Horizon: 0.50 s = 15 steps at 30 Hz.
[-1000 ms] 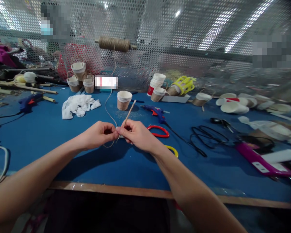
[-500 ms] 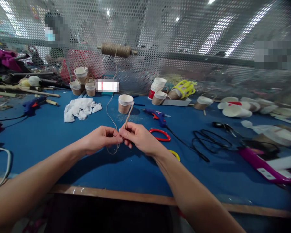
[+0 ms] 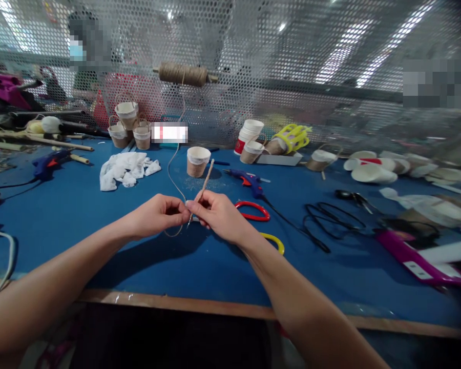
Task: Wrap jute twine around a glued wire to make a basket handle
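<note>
My left hand (image 3: 160, 216) pinches the thin jute twine (image 3: 170, 171), which hangs down from a spool (image 3: 182, 75) and curls in a loose loop below the fingers. In my right hand (image 3: 219, 214), thumb and fingers close on a slim tan rod (image 3: 207, 179) that looks wrapped in twine. It leans up and to the right, its lower end between the two hands. The fingertips of both hands almost meet. Just beyond them stands a small cup (image 3: 197, 166) with a brown wrapped side and a white rim band.
A blue glue gun (image 3: 249, 183) lies right of the cup. Nearer are a red loop handle (image 3: 252, 211) and a yellow loop handle (image 3: 276, 244). Crumpled white cloth (image 3: 121, 171) lies left. Small handled baskets (image 3: 119, 136) stand behind it, before a perforated metal screen (image 3: 223, 36). A black cable (image 3: 311, 236) coils at right.
The rod's upper end has tilted slightly to the right. My left fingertips have shifted a little, and the loose twine loop below them has become smaller. The whole view has moved slightly.
</note>
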### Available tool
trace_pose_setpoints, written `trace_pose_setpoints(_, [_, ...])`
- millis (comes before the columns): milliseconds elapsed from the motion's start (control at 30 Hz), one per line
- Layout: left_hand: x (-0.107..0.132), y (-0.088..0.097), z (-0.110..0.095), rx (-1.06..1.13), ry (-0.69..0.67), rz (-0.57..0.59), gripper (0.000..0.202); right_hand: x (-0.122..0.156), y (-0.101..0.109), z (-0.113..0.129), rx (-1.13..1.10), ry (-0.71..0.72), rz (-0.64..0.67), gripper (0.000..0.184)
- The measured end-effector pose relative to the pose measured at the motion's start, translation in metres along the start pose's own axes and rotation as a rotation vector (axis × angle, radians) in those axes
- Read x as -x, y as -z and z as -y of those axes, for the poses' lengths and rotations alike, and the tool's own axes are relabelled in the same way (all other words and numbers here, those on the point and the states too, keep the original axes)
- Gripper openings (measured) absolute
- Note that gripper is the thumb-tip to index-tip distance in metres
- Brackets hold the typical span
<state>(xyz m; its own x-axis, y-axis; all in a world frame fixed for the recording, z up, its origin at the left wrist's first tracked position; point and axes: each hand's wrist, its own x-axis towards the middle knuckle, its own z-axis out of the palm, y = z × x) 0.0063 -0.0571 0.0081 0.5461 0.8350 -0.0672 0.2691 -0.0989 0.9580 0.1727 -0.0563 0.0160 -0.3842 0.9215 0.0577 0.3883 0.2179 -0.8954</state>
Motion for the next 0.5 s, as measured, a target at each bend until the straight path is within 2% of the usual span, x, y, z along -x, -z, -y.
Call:
trace_pose_setpoints(167, [-0.0010, -0.0027, 0.0021, 0.087, 0.041, -0.032, 0.018, 0.0004, -0.0021, -0.0004, 0.013, 0.016, -0.026, 0.028])
trace_pose_setpoints(300, [-0.0003, -0.0029, 0.0002, 0.246, 0.087, -0.001, 0.021, -0.0009, 0.0002, -0.0018, -0.202, 0.070, 0.130, 0.021])
trace_pose_setpoints(367, [0.0001, -0.0029, -0.0007, 0.272, 0.104, 0.004, 0.021, -0.0016, 0.0012, -0.0025, -0.270, 0.073, 0.169, 0.019])
trace_pose_setpoints(500, [0.0000, -0.0027, -0.0018, 0.204, 0.072, -0.031, 0.019, -0.0022, 0.0016, -0.0040, -0.243, 0.040, 0.121, 0.016])
